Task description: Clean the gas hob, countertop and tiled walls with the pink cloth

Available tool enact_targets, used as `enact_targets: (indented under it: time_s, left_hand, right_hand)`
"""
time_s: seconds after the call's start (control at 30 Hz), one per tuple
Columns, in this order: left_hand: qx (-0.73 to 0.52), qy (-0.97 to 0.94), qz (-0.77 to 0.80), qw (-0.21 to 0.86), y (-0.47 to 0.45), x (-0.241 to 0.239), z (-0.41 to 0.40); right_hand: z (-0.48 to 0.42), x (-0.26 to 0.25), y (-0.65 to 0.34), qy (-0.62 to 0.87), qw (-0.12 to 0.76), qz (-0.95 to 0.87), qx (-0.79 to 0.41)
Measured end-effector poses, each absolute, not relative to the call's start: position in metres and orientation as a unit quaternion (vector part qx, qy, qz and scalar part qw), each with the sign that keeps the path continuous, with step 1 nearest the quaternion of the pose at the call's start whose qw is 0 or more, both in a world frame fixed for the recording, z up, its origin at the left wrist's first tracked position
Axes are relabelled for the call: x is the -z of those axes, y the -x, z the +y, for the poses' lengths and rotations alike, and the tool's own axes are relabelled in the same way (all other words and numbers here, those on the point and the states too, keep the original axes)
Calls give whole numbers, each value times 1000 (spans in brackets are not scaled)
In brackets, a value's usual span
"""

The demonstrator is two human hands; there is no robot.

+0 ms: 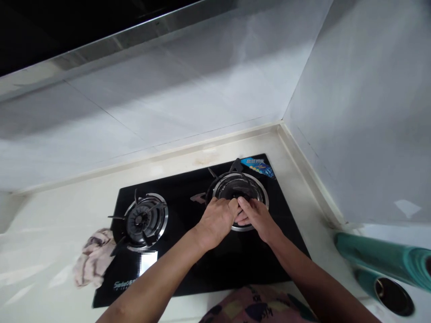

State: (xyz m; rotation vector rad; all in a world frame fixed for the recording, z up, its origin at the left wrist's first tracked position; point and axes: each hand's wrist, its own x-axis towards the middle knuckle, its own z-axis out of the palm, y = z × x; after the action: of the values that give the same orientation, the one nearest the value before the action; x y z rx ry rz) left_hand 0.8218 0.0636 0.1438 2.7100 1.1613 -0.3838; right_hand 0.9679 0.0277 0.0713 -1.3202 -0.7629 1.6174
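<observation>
Both of my hands meet over the near part of the right burner (261, 190) of a black glass gas stove (215, 269). My left hand (218, 218) is closed, knuckles up, and hides whatever its fingers hold. Against it, my right hand (256, 216) is closed too, with curled fingers and the thumb on top. What lies in its grip is hidden. A black pot support (237, 166) with prongs sits off-centre, toward the back left of the burner's silver ring. Dark burner parts show just beyond my fingertips.
The left burner (139, 219) carries its pot support. A crumpled cloth (96, 258) lies at the stove's left edge. On the right are a green roll (377, 258) and a green container (368, 282) with a dark opening. A range hood (101, 49) overhangs; walls stand behind and right.
</observation>
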Motion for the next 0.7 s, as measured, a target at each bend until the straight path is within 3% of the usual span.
enact_targets:
  time_s: [0.2,0.7]
  left_hand:
    - [123,-901,392,138,-825,-139,62]
    - [88,-908,389,127,-827,-130,59]
  right_hand:
    - [27,-58,-965,568,441,-299,-628]
    - [27,-51,-964,604,445,-369,-549]
